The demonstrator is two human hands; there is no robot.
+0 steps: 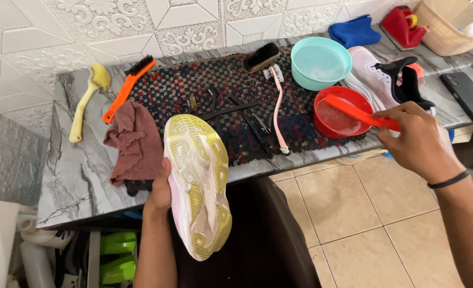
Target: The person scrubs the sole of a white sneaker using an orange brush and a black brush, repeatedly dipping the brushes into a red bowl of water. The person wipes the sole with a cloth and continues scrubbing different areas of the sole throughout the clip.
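Wetting step: left hand [160, 193] fingers clasp the shoe [198, 181] sole-up; right hand [418, 140] fingers pinch the red brush [354, 111] in the red bowl [337, 113]; scrubbing the sole likely follows.

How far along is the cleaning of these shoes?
Early, it seems. The left hand holds one shoe sole up, its grooves looking grimy. The right hand dips a red brush into the red bowl. The other shoe lies on the counter, apparently waiting.

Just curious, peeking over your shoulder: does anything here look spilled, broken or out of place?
Nothing spilled or broken. The only oddity: the shoe in the left hand is sole-up, while the right hand dips a red brush into the red bowl.
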